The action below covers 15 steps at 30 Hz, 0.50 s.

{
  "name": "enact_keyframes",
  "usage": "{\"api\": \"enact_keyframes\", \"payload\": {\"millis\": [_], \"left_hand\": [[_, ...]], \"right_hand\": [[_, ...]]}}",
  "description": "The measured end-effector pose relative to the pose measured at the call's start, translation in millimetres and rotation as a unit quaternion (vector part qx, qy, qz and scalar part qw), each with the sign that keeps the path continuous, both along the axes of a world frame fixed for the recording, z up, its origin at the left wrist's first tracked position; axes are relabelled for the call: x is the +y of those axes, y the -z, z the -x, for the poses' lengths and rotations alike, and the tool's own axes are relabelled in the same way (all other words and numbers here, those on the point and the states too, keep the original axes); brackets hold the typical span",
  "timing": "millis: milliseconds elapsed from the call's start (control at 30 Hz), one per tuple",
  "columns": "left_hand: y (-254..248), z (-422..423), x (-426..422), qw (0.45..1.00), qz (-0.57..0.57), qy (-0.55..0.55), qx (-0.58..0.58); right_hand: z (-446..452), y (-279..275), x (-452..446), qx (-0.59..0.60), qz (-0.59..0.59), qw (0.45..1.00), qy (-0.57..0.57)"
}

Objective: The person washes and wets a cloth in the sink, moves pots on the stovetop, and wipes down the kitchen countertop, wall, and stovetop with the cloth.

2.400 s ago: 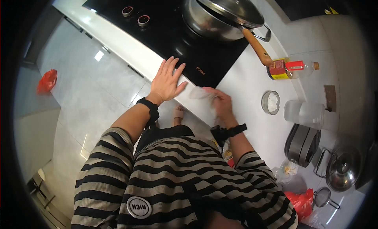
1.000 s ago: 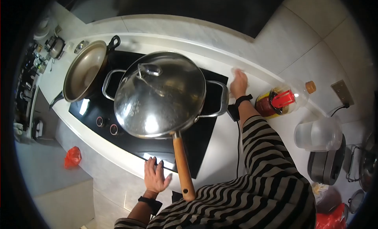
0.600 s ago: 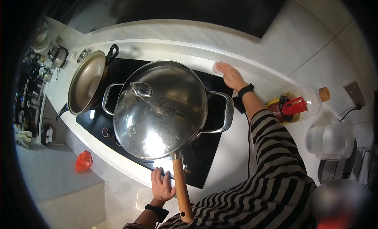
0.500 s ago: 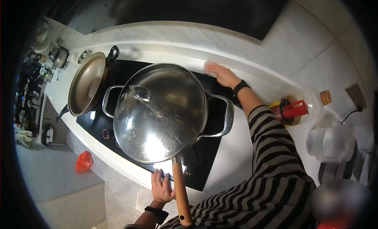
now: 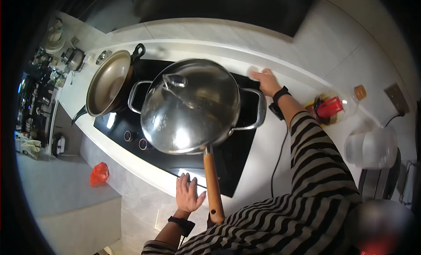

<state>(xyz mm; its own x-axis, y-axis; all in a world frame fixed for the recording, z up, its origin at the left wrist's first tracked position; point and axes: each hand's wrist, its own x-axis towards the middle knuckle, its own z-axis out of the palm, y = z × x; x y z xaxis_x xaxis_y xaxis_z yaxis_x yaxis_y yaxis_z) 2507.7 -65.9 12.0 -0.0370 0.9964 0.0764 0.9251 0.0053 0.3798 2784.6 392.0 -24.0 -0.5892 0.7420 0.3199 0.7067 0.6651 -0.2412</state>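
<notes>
A large steel wok (image 5: 209, 150) under a shiny domed lid (image 5: 193, 110) stands on the black glass cooktop (image 5: 239, 167). It has two metal side handles and a long wooden handle (image 5: 212, 184). My left hand (image 5: 188, 194) lies flat with fingers stretched on the cooktop's front edge, just left of that wooden handle. At the back right, my right hand (image 5: 268, 82) presses a whitish, blurred wiping cloth or tissue (image 5: 253, 73) on the white counter (image 5: 232, 67) behind the cooktop. Its fingers are closed over the piece, whose exact kind I cannot make out.
A tilted frying pan (image 5: 109, 84) rests at the cooktop's left. To the right are a plastic oil bottle (image 5: 348, 101), clear containers (image 5: 370, 147) and a wall socket (image 5: 397, 98). A black cable (image 5: 279, 160) crosses the counter. A red plastic bag (image 5: 99, 174) lies on a lower surface at left.
My right hand has slid the pale piece rightward along the back counter. My left hand stays at the front edge. The view has shifted slightly, and more of the cable shows.
</notes>
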Motion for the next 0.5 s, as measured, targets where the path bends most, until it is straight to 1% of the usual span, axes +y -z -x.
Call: {"api": "enact_keyframes", "payload": {"millis": [67,133,167,200,267,300,333,367,400,433,467,500], "left_hand": [[3.7,1.7,-3.9,1.000,-0.002,0.009,0.012],[6.0,5.3,-2.5,0.999,-0.010,0.021,0.026],[7.0,4.8,-2.9,0.999,-0.007,0.023,0.034],[8.8,3.7,-4.1,0.999,-0.003,0.024,0.041],[9.1,6.3,-4.6,0.999,-0.006,0.030,0.030],[6.1,4.8,-4.4,0.999,-0.007,0.029,0.017],[2.4,2.5,-3.6,1.000,-0.008,0.029,0.004],[-3.5,-0.2,-2.6,0.999,-0.015,0.024,-0.028],[2.4,2.6,-5.1,0.996,-0.002,0.021,-0.091],[20.9,9.0,-10.6,0.996,-0.003,0.028,-0.084],[24.4,9.8,-10.3,0.998,-0.007,0.032,-0.048],[27.6,10.5,-9.9,0.999,-0.012,0.036,-0.011]], "right_hand": [[-21.1,-25.8,-40.4,0.007,0.044,0.995,0.093],[-26.7,-8.2,-76.4,0.004,0.045,0.968,0.247],[-26.5,5.7,-91.5,0.038,0.020,0.968,0.248],[-19.6,3.8,-112.1,0.061,-0.003,0.964,0.258],[-21.1,-14.1,-129.4,-0.024,0.066,0.982,0.174],[-26.9,-37.8,-118.7,-0.010,0.158,0.979,0.129],[-30.1,-52.4,-98.4,-0.012,0.247,0.960,0.133],[-30.6,-54.0,-78.4,0.069,0.216,0.963,0.145],[-22.2,-75.9,-70.7,0.128,0.111,0.974,0.152],[-13.3,-78.8,-50.1,0.189,0.028,0.978,0.084],[2.9,-74.1,-28.3,0.249,0.013,0.967,0.054],[22.5,-78.7,-24.7,0.267,0.027,0.963,0.018]]}}
